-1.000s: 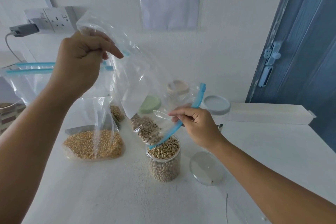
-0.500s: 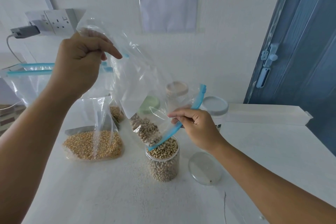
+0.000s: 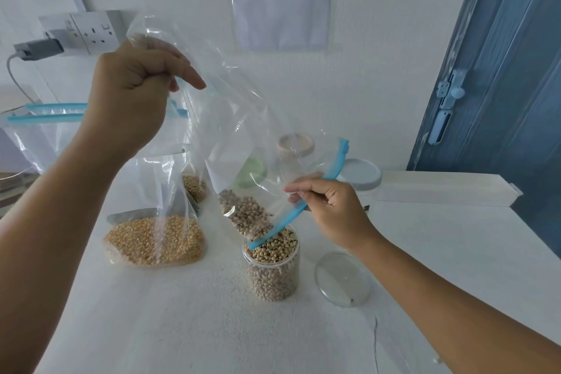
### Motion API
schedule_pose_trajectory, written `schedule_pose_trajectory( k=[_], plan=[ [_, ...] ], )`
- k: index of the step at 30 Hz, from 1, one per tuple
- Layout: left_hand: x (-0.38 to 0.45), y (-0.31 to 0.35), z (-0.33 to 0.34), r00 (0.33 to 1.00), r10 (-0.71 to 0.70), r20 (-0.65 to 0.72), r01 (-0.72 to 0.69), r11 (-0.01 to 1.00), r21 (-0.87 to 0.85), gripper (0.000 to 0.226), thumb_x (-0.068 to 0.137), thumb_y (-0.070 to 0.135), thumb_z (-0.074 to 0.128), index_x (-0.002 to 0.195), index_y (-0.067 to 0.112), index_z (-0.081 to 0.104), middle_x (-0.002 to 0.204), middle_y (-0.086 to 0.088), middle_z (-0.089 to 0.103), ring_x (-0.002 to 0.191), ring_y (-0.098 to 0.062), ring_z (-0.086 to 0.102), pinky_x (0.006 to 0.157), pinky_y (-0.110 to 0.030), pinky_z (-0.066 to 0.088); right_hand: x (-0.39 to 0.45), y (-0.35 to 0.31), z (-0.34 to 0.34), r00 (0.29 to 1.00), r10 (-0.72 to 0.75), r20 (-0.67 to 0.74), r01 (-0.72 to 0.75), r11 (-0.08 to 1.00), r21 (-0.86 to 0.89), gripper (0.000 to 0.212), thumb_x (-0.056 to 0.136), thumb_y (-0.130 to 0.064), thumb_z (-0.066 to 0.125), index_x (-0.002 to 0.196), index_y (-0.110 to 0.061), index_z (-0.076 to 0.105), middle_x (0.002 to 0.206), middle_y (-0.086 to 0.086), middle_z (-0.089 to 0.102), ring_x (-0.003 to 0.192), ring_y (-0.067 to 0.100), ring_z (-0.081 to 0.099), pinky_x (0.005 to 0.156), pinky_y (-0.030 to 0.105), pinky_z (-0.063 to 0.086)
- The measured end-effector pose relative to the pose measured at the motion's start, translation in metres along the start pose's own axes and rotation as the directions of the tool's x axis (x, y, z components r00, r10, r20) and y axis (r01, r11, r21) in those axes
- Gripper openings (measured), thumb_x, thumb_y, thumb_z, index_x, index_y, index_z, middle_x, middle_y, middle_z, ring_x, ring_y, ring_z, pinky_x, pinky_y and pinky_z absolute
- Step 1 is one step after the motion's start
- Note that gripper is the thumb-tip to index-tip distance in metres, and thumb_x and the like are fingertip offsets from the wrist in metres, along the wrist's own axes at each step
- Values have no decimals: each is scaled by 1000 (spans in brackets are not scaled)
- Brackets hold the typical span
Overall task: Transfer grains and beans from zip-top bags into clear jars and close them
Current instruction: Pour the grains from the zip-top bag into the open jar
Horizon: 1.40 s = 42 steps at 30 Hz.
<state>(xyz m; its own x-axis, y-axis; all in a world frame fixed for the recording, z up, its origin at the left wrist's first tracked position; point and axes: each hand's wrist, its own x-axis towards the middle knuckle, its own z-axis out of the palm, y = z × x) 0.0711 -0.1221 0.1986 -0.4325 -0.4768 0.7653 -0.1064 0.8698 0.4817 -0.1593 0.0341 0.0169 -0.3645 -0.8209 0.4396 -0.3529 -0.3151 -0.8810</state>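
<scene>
The left hand [image 3: 127, 100] is gripping the bottom corner of a clear zip-top bag [image 3: 230, 118] and is holding it high and tilted. The right hand [image 3: 328, 209] is pinching the blue zip strip [image 3: 303, 206] at the mouth of the bag, and the low end of the strip is lying over the open jar [image 3: 271, 264]. Speckled beans [image 3: 247, 215] are gathering in the lower part of the bag, just above the jar, which is nearly full. The clear lid [image 3: 343, 279] is lying on the white table [image 3: 212, 328], just beside the jar. A bag of yellow grains [image 3: 153, 240] is standing to the left.
</scene>
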Motion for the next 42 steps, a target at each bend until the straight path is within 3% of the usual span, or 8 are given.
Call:
schedule_pose_trajectory(
  k=[7, 15, 22, 28, 32, 35, 39, 42],
  plan=[
    [-3, -1, 0, 1000, 14, 9, -15, 999, 29, 74, 79, -17, 42, 82, 50, 75, 103, 4, 67, 94, -1, 57, 78, -14, 48, -4, 4, 3, 1000, -2, 3, 2, 1000, 15, 37, 102, 5, 55, 104, -23, 80, 107, -4, 74, 99, 24, 75, 92, 48, 62],
    [1, -1, 2, 1000, 4, 17, -4, 1000, 19, 82, 78, -16, 43, 77, 59, 75, 104, 8, 65, 93, -1, 56, 78, -16, 47, -3, 8, 5, 999, -31, 11, 31, 999, -29, 30, 101, 6, 56, 105, -12, 80, 104, -6, 74, 97, 21, 74, 90, 42, 62],
    [-6, 3, 3, 997, -11, 78, 11, 1000, -1, 72, 85, -9, 49, 72, 57, 74, 106, 15, 63, 108, 4, 56, 94, -21, 45, -3, 17, 4, 1000, -19, -2, 19, 999, -49, 32, 101, 6, 56, 100, -14, 81, 103, -3, 74, 97, 24, 72, 90, 44, 62],
    [-11, 7, 3, 991, -74, 114, 73, 997, 15, 70, 91, -8, 54, 69, 55, 75, 106, 19, 62, 107, 7, 54, 94, -11, 40, -4, 20, 4, 1000, 18, -15, -19, 997, -70, 32, 101, 6, 56, 101, -13, 82, 106, -8, 74, 98, 18, 72, 91, 39, 61],
    [-15, 13, 3, 984, -78, 159, 74, 997, 31, 51, 85, 7, 53, 73, 51, 77, 111, 15, 60, 105, 9, 53, 87, -5, 38, -4, 20, 4, 999, 35, -17, -36, 997, -71, 32, 102, 5, 56, 103, -15, 82, 107, -9, 74, 100, 18, 72, 92, 40, 62],
    [-18, 20, -3, 947, -71, 312, 53, 997, 64, 34, 75, 24, 56, 87, 48, 77, 120, 10, 56, 108, 6, 54, 87, -2, 39, -4, 20, 5, 999, 48, -23, -49, 997, -62, 35, 102, 4, 56, 102, -19, 81, 105, -8, 73, 99, 19, 72, 93, 42, 61],
    [-21, 17, -17, 862, -56, 505, -27, 988, 154, 38, 82, 27, 62, 99, 59, 72, 125, 21, 50, 127, -2, 51, 107, -23, 41, -6, 20, 5, 998, 53, -23, -54, 997, -53, 35, 102, 4, 56, 102, -20, 81, 104, -6, 73, 99, 20, 72, 93, 42, 61],
    [-26, 15, -19, 846, -109, 521, -53, 957, 286, 52, 101, 12, 58, 98, 61, 74, 135, 15, 49, 114, -5, 59, 99, -31, 46, -9, 21, 5, 997, 68, -25, -69, 997, -45, 34, 102, 3, 56, 103, -19, 81, 102, -4, 73, 99, 19, 71, 93, 41, 62]
  ],
)
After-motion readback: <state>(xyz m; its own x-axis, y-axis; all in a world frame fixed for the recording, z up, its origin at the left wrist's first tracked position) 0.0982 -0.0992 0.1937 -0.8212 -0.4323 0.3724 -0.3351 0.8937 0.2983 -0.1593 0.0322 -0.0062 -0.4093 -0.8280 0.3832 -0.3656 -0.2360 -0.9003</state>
